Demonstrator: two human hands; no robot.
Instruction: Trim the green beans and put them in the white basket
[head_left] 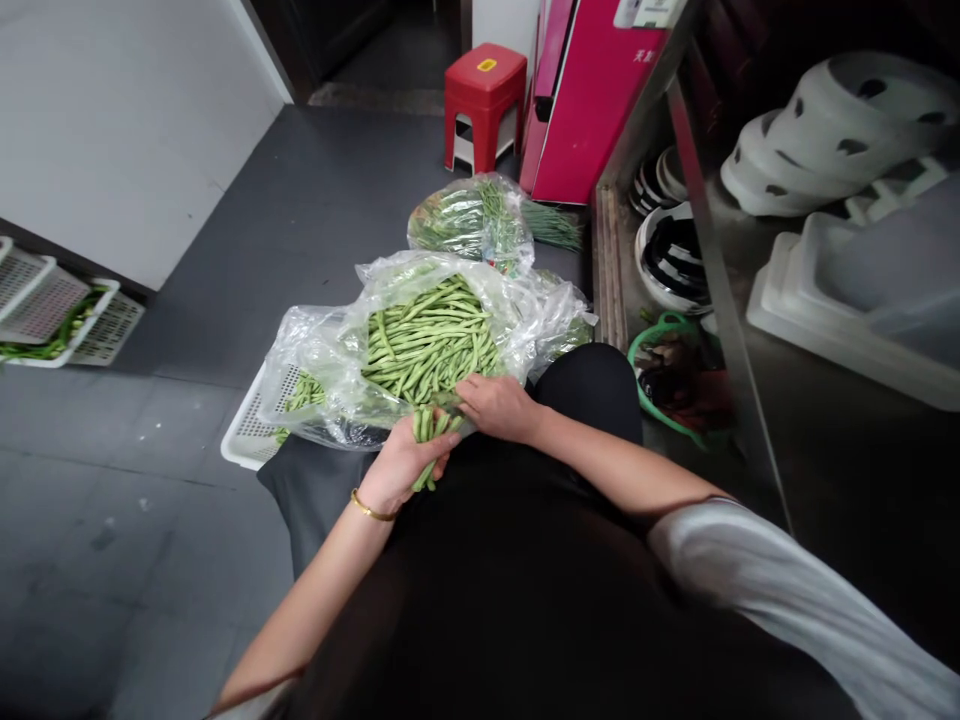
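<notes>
A large heap of green beans (pixel 431 335) lies in an opened clear plastic bag (pixel 334 345) in front of my knees. My left hand (pixel 411 462) is wrapped round a small bunch of green beans (pixel 426 435), just below the heap. A thin gold bangle (pixel 373 506) circles that wrist. At the lower right edge of the heap, my right hand (pixel 501 405) has its fingers bent and pressed together against the beans; what they pinch is hidden. More green beans show through the plastic in a white perforated basket (pixel 244 425) on the left.
Behind the heap rests another clear bag of thin greens (pixel 472 215). A red stool (pixel 484 100) and a pink cabinet (pixel 592 110) stand farther back. Stacked white baskets (pixel 109 330) are at the left. A metal shelf (pixel 739 330) and a green basket (pixel 637 385) flank my right side.
</notes>
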